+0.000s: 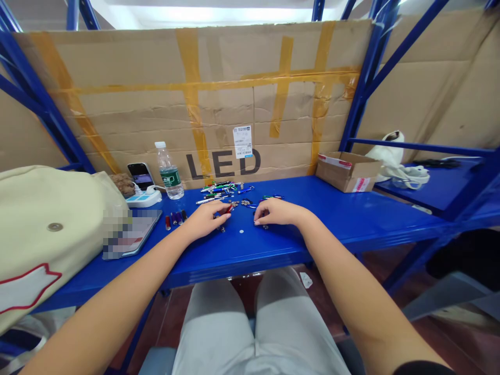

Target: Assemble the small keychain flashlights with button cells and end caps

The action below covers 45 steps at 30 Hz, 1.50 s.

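My left hand (207, 220) is closed over the blue table (312, 203), thumb and fingers pinching a small red piece (229, 209) that is mostly hidden. Small metallic bits (222, 228) lie under its fingertips. Across from it, my right hand (279, 212) has its fingertips pressed together close to the tabletop; whatever they hold is too small to name. Between the hands rests a small round white disc (241, 231). Just beyond them are small round metal pieces (234, 203) and a pile of colourful slim pen-like metal items (221, 188). Several short coloured tubes (167, 223) stand in a row left of my left hand.
At left are a cream bag (58, 208), a flat tablet-like device (136, 234), a power strip (144, 199), a phone (140, 175) and a water bottle (169, 172). A cardboard box (347, 172) sits back right. Taped cardboard (156, 114) walls off the back between blue posts.
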### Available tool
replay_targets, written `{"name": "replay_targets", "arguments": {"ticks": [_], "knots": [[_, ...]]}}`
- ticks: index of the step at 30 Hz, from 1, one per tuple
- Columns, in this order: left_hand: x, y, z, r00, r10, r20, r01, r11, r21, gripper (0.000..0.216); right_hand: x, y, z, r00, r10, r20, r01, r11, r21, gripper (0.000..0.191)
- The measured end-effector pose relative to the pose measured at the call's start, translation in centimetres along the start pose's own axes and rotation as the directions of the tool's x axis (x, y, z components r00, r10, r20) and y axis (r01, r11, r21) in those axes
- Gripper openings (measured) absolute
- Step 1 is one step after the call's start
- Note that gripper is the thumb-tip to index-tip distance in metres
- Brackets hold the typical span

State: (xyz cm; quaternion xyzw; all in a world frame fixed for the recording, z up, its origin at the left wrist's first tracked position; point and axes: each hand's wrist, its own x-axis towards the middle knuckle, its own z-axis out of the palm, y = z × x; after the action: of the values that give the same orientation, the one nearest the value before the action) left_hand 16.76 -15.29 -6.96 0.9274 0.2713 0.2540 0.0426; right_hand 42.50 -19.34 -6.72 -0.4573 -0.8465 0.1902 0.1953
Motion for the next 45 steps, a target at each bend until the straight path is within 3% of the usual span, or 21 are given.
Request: {"name": "replay_targets", "arguments": {"ticks": [3,7,10,13,19,24,29,32,36,40,43,45], "knots": [[0.0,0.2,0.1,1.000,0.006,0.017,-0.006,1.000,0.008,0.030,0.5,-0.5,0.6,0.995,-0.010,-0.103,0.011,1.000,0.012,0.008],[-0.1,0.3,0.3,0.999,0.028,0.031,-0.028,0.999,-0.015,0.029,1.9,-1.6,1.7,0.929,-0.036,-0.369,0.141,0.955,0.260,0.015],[-0.1,0.4,0.5,0.999,0.037,0.016,-0.036,0.998,-0.045,0.030,2.8,-2.0,2.4,0.914,-0.037,-0.404,0.196,0.913,0.358,0.016],[0.0,0.5,0.6,0.999,0.049,-0.002,-0.049,0.997,-0.061,0.032,3.2,-1.8,2.6,0.909,-0.051,-0.413,0.202,0.921,0.333,0.016],[0.0,0.3,0.6,0.999,0.026,-0.045,-0.030,0.996,-0.088,0.034,3.0,-1.2,2.5,0.894,-0.072,-0.441,0.189,0.955,0.226,0.015],[0.1,-0.2,0.9,0.998,0.035,-0.060,-0.039,0.996,-0.080,0.035,2.8,-1.2,2.3,0.883,-0.235,-0.406,0.251,0.968,-0.015,0.009],[0.3,0.0,0.9,0.999,-0.022,-0.038,0.016,0.989,-0.145,0.034,2.7,-1.6,1.8,0.833,-0.478,-0.280,0.327,0.832,-0.448,0.014],[0.3,0.2,0.7,0.999,-0.038,0.009,0.039,0.982,-0.183,0.034,2.8,-1.8,1.6,0.814,-0.543,-0.205,0.362,0.751,-0.552,0.023],[0.3,0.2,0.6,0.994,0.094,-0.061,-0.097,0.994,-0.043,0.029,3.2,-1.7,1.5,0.833,-0.499,-0.238,0.393,0.838,-0.379,0.016],[0.4,0.2,0.6,0.954,0.273,-0.125,-0.240,0.943,0.231,0.030,3.5,-1.3,1.4,0.954,-0.197,-0.228,0.227,0.967,0.112,0.011],[0.4,0.3,0.8,0.933,0.323,-0.161,-0.263,0.913,0.311,0.031,3.5,-1.1,1.5,0.998,-0.028,-0.060,0.052,0.890,0.453,0.019],[0.6,0.5,0.9,0.941,0.288,-0.181,-0.243,0.942,0.233,0.031,3.4,-1.2,1.6,1.000,0.006,-0.006,-0.002,0.851,0.525,0.024]]}}
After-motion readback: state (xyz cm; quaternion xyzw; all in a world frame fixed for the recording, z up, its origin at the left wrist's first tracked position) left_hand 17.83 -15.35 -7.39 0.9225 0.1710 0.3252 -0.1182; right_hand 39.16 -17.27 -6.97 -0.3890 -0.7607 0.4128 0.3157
